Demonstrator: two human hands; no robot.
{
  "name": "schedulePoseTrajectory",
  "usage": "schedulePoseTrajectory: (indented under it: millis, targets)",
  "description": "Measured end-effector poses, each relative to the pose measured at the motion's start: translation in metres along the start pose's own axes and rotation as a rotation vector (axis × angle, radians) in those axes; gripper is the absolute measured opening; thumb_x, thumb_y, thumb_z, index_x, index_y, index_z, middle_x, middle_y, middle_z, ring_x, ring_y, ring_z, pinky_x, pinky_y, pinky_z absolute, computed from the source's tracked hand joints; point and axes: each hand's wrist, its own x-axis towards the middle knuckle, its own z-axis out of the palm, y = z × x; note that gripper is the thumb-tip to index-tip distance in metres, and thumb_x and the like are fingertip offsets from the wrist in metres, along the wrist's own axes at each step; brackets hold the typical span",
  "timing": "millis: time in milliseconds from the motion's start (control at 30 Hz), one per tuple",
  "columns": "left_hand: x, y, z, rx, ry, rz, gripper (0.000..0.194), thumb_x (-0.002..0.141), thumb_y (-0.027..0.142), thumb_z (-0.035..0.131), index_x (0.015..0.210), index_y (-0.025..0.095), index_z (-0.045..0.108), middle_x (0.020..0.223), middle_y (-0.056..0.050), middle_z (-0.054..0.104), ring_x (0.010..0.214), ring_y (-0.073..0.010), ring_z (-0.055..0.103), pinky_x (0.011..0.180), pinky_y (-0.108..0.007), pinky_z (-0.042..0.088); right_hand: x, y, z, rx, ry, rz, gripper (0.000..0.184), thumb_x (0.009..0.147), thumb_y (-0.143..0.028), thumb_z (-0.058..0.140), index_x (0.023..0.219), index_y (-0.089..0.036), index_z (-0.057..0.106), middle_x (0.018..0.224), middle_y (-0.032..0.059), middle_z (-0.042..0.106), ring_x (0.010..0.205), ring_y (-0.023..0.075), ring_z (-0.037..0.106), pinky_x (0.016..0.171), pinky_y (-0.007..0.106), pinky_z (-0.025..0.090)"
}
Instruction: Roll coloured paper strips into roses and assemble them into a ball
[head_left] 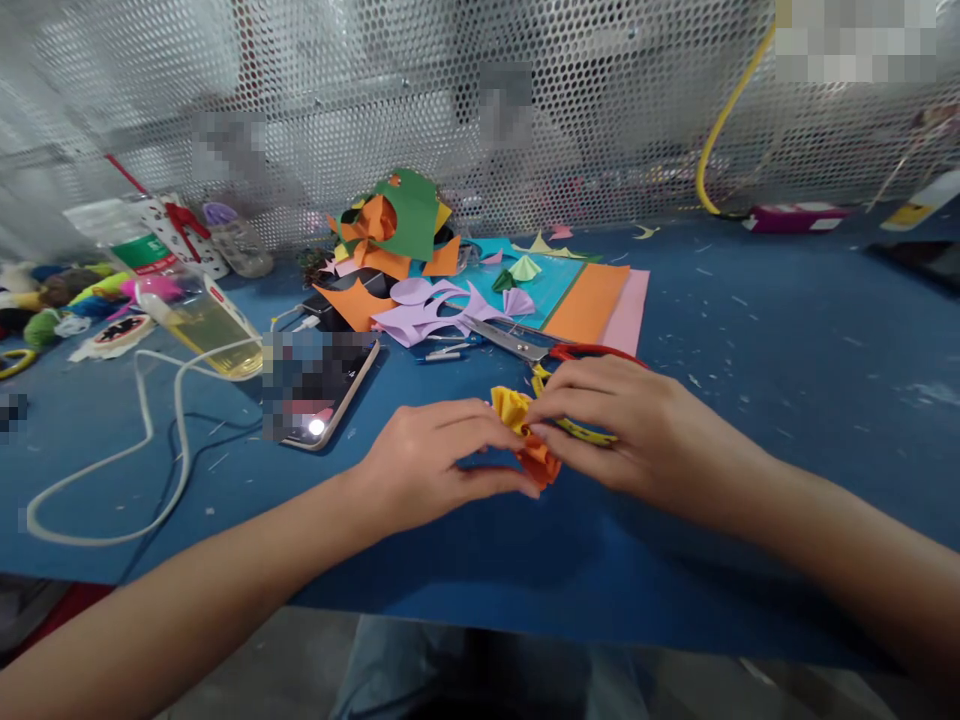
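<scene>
Between my two hands, above the blue table, is a pleated paper piece (538,462), yellow on its upper part and orange below. My left hand (439,460) grips it from the left, fingers on its middle and thumb at its lower edge. From the right, the bent fingers of my right hand (611,415) pinch the same paper near its centre. Just beyond my right hand lie scissors (517,343) with red and yellow handles, partly hidden by that hand. Their blades point toward cut lilac paper (427,312).
A phone (330,390) with a white cable (97,540) lies on the left. Behind it stands a cup of yellowish liquid (217,335). Coloured sheets (592,305) and green and orange scraps (409,215) lie near the perforated metal panel (600,120). A purple box (795,218) sits far right.
</scene>
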Motion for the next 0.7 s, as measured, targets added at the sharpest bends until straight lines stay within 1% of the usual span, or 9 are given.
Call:
schedulePoseTrajectory:
  millis: [100,167,200,267,333,467,567,633,700]
  targets:
    - [0.0,-0.004,-0.002,-0.018,0.042,-0.05,0.018,0.074,0.028,0.073,0.081,0.014,0.065,0.074,-0.003,0.068,0.064,-0.0093,0.062,0.056,-0.016,0.051,0.001,-0.001,0.003,0.04,-0.093,0.019,0.012,0.085,-0.019,0.055,0.089,-0.018,0.066,0.085,0.0054,0.065,0.077,0.0181,0.062,0.071,0.032,0.048]
    - [0.002,-0.008,-0.006,-0.004,0.094,-0.136,0.013,0.079,0.026,0.068,0.082,0.014,0.065,0.072,-0.003,0.066,0.064,-0.0091,0.06,0.053,-0.015,0.049,0.001,-0.001,0.003,0.1,-0.14,0.026,0.014,0.085,-0.018,0.054,0.092,-0.018,0.066,0.089,0.0058,0.066,0.079,0.0175,0.063,0.073,0.031,0.049]
    - [0.002,-0.01,-0.009,0.009,0.108,-0.19,0.011,0.081,0.025,0.065,0.083,0.014,0.064,0.074,-0.003,0.065,0.066,-0.0093,0.06,0.053,-0.015,0.049,0.001,-0.001,0.002,0.132,-0.149,0.028,0.015,0.086,-0.017,0.053,0.094,-0.018,0.066,0.092,0.0059,0.066,0.081,0.0169,0.063,0.074,0.03,0.049]
    - [0.003,-0.015,-0.013,0.02,0.092,-0.283,0.011,0.084,0.023,0.06,0.089,0.014,0.064,0.083,-0.005,0.065,0.073,-0.0104,0.061,0.055,-0.016,0.05,0.001,-0.001,0.0,0.187,-0.138,0.033,0.018,0.086,-0.016,0.052,0.097,-0.019,0.065,0.096,0.0056,0.066,0.085,0.0159,0.064,0.077,0.029,0.049]
    - [0.003,-0.018,-0.016,0.009,0.035,-0.329,0.014,0.085,0.022,0.057,0.094,0.015,0.064,0.095,-0.007,0.064,0.082,-0.0117,0.061,0.058,-0.016,0.051,0.001,0.0,-0.002,0.221,-0.108,0.052,0.02,0.086,-0.015,0.05,0.099,-0.021,0.064,0.099,0.0049,0.066,0.089,0.0153,0.064,0.078,0.027,0.05]
    - [0.004,-0.021,-0.02,-0.029,-0.099,-0.345,0.016,0.086,0.019,0.053,0.099,0.017,0.063,0.109,-0.008,0.059,0.097,-0.0144,0.059,0.067,-0.02,0.053,0.0,0.002,-0.007,0.204,-0.097,0.111,0.02,0.086,-0.014,0.048,0.096,-0.02,0.064,0.096,0.0043,0.068,0.088,0.0154,0.064,0.077,0.026,0.049]
    - [0.005,-0.022,-0.025,-0.041,-0.226,-0.32,0.018,0.088,0.018,0.05,0.101,0.018,0.062,0.113,-0.008,0.059,0.104,-0.016,0.057,0.079,-0.025,0.052,-0.001,0.004,-0.008,0.181,-0.168,0.164,0.019,0.085,-0.015,0.048,0.094,-0.02,0.064,0.097,0.0036,0.069,0.089,0.0161,0.065,0.078,0.027,0.049]
    - [0.007,-0.023,-0.03,-0.038,-0.296,-0.301,0.019,0.089,0.017,0.047,0.102,0.018,0.062,0.114,-0.007,0.06,0.107,-0.0167,0.056,0.089,-0.029,0.048,-0.001,0.004,-0.008,0.184,-0.228,0.19,0.019,0.085,-0.017,0.047,0.094,-0.021,0.064,0.099,0.0028,0.07,0.09,0.0166,0.065,0.078,0.028,0.049]
    - [0.009,-0.025,-0.036,-0.047,-0.351,-0.319,0.02,0.091,0.02,0.046,0.104,0.018,0.061,0.113,-0.006,0.061,0.107,-0.0167,0.056,0.092,-0.031,0.046,-0.001,0.002,-0.007,0.196,-0.28,0.226,0.02,0.085,-0.019,0.047,0.095,-0.021,0.064,0.098,0.0024,0.07,0.088,0.0171,0.065,0.076,0.029,0.049]
